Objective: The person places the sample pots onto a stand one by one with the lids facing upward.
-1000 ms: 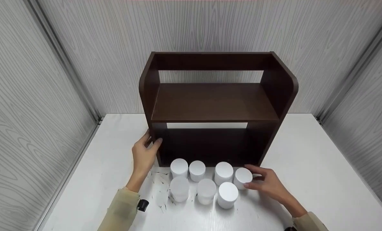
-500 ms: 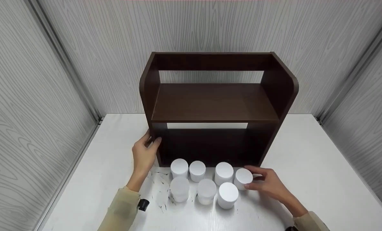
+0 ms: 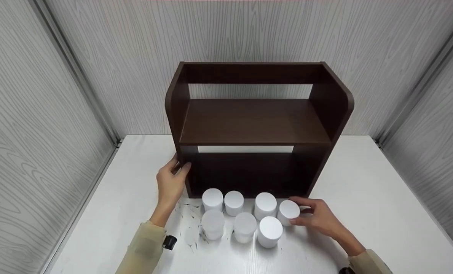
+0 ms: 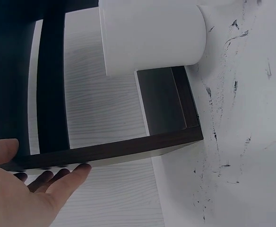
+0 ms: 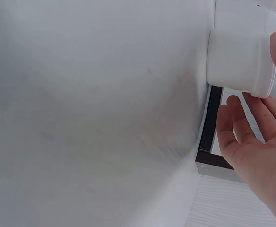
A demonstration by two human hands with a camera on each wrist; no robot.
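Observation:
My left hand (image 3: 170, 184) grips the left side panel of a dark brown two-tier shelf (image 3: 257, 121). In the left wrist view the thumb (image 4: 3, 150) lies on the inner side of the panel and the fingers on the outer side. At the front right of the shelf, my right hand (image 3: 321, 219) pinches a small white lidded jar (image 3: 288, 210) between thumb and fingers. The right wrist view shows this white jar (image 5: 239, 61) upright, with the ring and little fingers apart from it. Its left neighbour is another white jar (image 3: 265, 203).
Several more white jars stand before the shelf, among them a front-row jar (image 3: 270, 230) and two with duller lids, one a frosted-looking jar (image 3: 244, 226). Dark scuffs mark the white table (image 3: 135, 213). Grey wood-grain walls (image 3: 249, 30) enclose the back and sides.
The jar at my right hand has shifted very slightly toward me, the hand keeping its pinch. My left hand and the shelf stay in place.

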